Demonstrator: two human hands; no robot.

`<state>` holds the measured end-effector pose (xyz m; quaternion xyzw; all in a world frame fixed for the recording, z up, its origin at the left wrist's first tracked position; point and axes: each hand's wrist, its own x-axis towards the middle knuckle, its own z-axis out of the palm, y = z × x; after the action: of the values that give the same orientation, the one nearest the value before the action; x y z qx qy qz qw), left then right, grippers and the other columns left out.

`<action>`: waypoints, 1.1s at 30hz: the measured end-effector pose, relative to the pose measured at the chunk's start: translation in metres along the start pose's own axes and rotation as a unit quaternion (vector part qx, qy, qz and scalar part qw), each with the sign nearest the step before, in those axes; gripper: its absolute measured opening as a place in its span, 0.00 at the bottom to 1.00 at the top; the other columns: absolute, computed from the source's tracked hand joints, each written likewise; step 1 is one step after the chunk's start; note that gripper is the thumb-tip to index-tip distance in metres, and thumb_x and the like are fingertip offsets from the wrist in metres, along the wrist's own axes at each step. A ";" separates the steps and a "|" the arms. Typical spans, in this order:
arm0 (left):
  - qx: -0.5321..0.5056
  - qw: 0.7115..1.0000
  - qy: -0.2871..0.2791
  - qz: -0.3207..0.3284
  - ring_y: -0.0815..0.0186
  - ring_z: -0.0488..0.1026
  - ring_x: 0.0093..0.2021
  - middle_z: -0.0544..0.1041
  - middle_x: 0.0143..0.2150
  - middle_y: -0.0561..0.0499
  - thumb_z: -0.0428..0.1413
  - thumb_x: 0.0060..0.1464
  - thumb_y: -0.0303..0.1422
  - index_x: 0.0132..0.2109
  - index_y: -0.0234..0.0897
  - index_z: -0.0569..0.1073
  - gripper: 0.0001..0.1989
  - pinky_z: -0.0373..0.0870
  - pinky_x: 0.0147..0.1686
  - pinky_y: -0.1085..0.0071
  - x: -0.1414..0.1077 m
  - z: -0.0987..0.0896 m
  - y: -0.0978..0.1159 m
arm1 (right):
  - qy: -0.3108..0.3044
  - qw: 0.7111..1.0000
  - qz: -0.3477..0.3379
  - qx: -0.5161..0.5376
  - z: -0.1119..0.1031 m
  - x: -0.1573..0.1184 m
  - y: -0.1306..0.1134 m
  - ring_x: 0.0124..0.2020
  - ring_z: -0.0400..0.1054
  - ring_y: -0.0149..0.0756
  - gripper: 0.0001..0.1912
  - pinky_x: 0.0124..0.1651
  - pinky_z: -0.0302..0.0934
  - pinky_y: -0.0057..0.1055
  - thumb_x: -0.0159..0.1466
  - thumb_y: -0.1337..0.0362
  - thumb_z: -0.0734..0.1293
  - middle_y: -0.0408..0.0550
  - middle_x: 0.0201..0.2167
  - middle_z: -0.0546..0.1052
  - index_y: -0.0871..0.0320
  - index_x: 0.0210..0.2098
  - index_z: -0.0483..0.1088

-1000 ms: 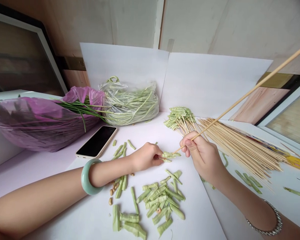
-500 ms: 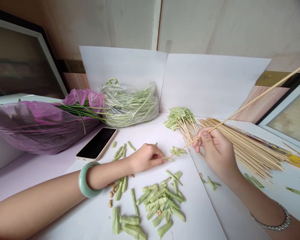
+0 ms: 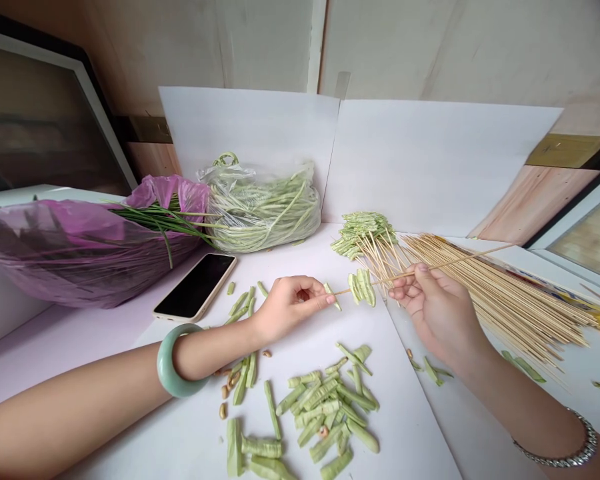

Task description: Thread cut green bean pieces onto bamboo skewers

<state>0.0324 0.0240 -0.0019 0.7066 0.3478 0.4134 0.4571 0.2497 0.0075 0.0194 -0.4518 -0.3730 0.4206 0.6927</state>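
Note:
My right hand [image 3: 437,310] is closed around a thin bamboo skewer [image 3: 460,259], which lies almost level and points left. Several cut green bean pieces [image 3: 362,287] are threaded near its left end. Between thumb and fingers, my left hand [image 3: 293,307] pinches another bean piece [image 3: 333,297] at the skewer's tip; whether the tip has gone through it I cannot tell. Below the hands, a loose pile of cut bean pieces [image 3: 325,407] lies on white paper [image 3: 395,393]. Behind the right hand rests a stack of filled bean skewers [image 3: 363,233].
Bare bamboo skewers [image 3: 500,300] lie fanned out at the right. A black-screened phone [image 3: 195,287] sits left of centre. Behind it stand a clear bag of long beans [image 3: 265,210] and a purple bag with green stalks [image 3: 90,253]. White boards [image 3: 440,167] rise at the back.
The skewer has swung down from a steep slant to nearly level. My left hand has risen slightly with its bean piece, and the threaded pieces now hang more upright.

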 end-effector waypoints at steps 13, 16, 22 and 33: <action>-0.277 0.944 0.177 -0.005 0.71 0.68 0.29 0.74 0.27 0.51 0.66 0.41 0.35 0.29 0.33 0.77 0.10 0.66 0.35 0.72 0.008 -0.007 -0.003 | -0.113 0.987 0.090 0.066 0.009 -0.016 0.012 0.27 0.72 0.31 0.16 0.34 0.70 0.30 0.44 0.59 0.78 0.43 0.23 0.77 0.56 0.21 0.66; -0.301 0.939 0.168 -0.014 0.71 0.68 0.27 0.75 0.26 0.51 0.67 0.39 0.33 0.27 0.33 0.78 0.09 0.66 0.34 0.73 0.009 -0.009 -0.003 | -0.122 0.985 0.100 0.072 0.009 -0.018 0.015 0.28 0.73 0.31 0.16 0.38 0.70 0.31 0.45 0.57 0.77 0.44 0.24 0.78 0.55 0.21 0.66; -0.333 0.930 0.151 -0.034 0.73 0.67 0.26 0.75 0.24 0.52 0.68 0.37 0.32 0.26 0.33 0.78 0.08 0.65 0.32 0.75 0.008 -0.008 0.002 | -0.110 0.982 0.121 0.090 0.008 -0.019 0.020 0.30 0.74 0.31 0.15 0.41 0.70 0.31 0.46 0.58 0.77 0.42 0.25 0.78 0.55 0.23 0.67; -0.375 0.920 0.107 -0.052 0.74 0.66 0.25 0.73 0.23 0.53 0.67 0.39 0.30 0.26 0.32 0.78 0.07 0.63 0.30 0.76 0.008 -0.008 0.004 | -0.090 0.978 0.148 0.118 0.009 -0.021 0.023 0.30 0.73 0.31 0.14 0.39 0.71 0.30 0.44 0.61 0.78 0.42 0.25 0.78 0.55 0.24 0.69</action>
<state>0.0285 0.0324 0.0058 0.4162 0.2506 0.5619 0.6695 0.2281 -0.0038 -0.0018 -0.3777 -0.3106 0.5985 0.6345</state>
